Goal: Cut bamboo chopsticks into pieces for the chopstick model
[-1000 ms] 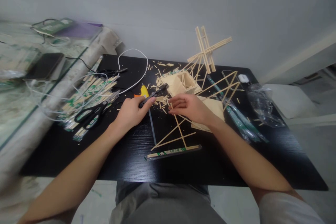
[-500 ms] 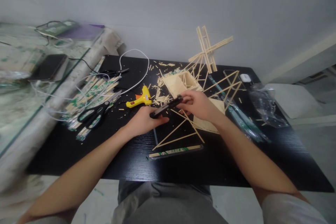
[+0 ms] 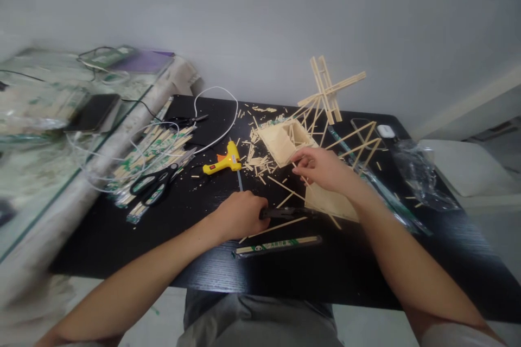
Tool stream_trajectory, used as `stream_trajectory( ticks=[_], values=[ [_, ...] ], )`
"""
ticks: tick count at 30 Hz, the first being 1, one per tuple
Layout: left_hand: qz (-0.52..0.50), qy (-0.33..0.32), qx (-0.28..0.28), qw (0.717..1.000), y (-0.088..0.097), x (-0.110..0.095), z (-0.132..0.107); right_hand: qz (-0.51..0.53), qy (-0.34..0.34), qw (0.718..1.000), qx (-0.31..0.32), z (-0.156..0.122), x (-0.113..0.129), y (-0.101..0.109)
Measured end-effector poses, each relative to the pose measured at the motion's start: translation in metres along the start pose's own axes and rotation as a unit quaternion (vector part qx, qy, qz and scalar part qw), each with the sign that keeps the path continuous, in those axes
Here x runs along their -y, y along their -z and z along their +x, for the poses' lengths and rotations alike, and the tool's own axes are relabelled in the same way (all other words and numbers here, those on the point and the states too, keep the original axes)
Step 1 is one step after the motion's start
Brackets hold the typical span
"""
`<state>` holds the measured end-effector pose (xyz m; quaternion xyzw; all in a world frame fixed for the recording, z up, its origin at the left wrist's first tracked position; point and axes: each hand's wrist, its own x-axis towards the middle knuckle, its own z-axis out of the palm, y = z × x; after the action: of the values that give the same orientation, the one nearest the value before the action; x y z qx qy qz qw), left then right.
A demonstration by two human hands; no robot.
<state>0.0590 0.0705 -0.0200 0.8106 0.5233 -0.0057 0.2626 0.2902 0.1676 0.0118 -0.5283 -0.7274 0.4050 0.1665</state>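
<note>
My left hand (image 3: 243, 213) is closed around a long black hand tool (image 3: 288, 212) whose exact kind is blurred. The tool points right, over a flat frame of thin wooden sticks (image 3: 280, 225). My right hand (image 3: 321, 169) pinches a thin wooden stick (image 3: 303, 180) that slants down to the right. Just behind the fingers stands a pale wooden box-like model (image 3: 279, 142) with stick struts. Under my right wrist lies a pale wooden sheet (image 3: 331, 201), partly covered by the arm. A wrapped pair of chopsticks (image 3: 279, 246) lies in front of the tool.
A yellow glue gun (image 3: 223, 160) rests left of centre, near scattered stick offcuts (image 3: 257, 158). Black-handled scissors (image 3: 157, 181) lie on wrapped chopsticks (image 3: 152, 146) at left. A windmill-like stick cross (image 3: 328, 87) rises at the back. Clear plastic bags (image 3: 425, 176) lie at right.
My left hand has moved down and right with the black tool, away from my right hand. My right hand, earlier at the tool's tip, now pinches a stick. The view has shifted slightly.
</note>
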Motion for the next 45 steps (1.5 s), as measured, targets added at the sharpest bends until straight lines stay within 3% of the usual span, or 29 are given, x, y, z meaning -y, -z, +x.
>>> stream_trajectory(
  ticks=[4, 9, 11, 18, 24, 37, 40, 42, 45],
  values=[
    [-0.107, -0.017, 0.016, 0.994, 0.017, 0.014, -0.004, 0.000, -0.017, 0.999, 0.027, 0.000, 0.000, -0.003],
    [-0.279, -0.046, 0.099, 0.954, 0.042, 0.042, -0.006, -0.081, 0.010, 0.994, 0.078, -0.002, 0.008, -0.015],
    [-0.325, -0.055, 0.103, 0.938, 0.046, 0.050, -0.005, -0.088, 0.016, 0.991, 0.096, -0.004, 0.012, -0.022],
    [-0.464, -0.034, 0.011, 0.885, 0.038, 0.053, -0.002, -0.078, 0.049, 0.990, 0.109, -0.006, 0.015, -0.054],
    [-0.495, -0.012, -0.036, 0.868, 0.032, 0.051, 0.000, -0.063, 0.075, 0.987, 0.128, -0.006, 0.007, -0.074],
    [-0.505, 0.001, -0.079, 0.860, 0.027, 0.047, 0.004, -0.072, 0.079, 0.981, 0.161, -0.009, 0.013, -0.067],
    [-0.505, 0.009, -0.097, 0.858, 0.026, 0.047, 0.004, -0.025, 0.084, 0.987, 0.136, -0.008, 0.016, -0.054],
    [-0.496, 0.009, -0.100, 0.863, 0.025, 0.048, 0.004, 0.070, 0.083, 0.990, 0.089, -0.007, 0.018, -0.046],
    [-0.473, 0.000, -0.102, 0.875, 0.023, 0.046, 0.005, 0.277, 0.074, 0.956, 0.057, -0.005, 0.020, -0.042]
  ],
)
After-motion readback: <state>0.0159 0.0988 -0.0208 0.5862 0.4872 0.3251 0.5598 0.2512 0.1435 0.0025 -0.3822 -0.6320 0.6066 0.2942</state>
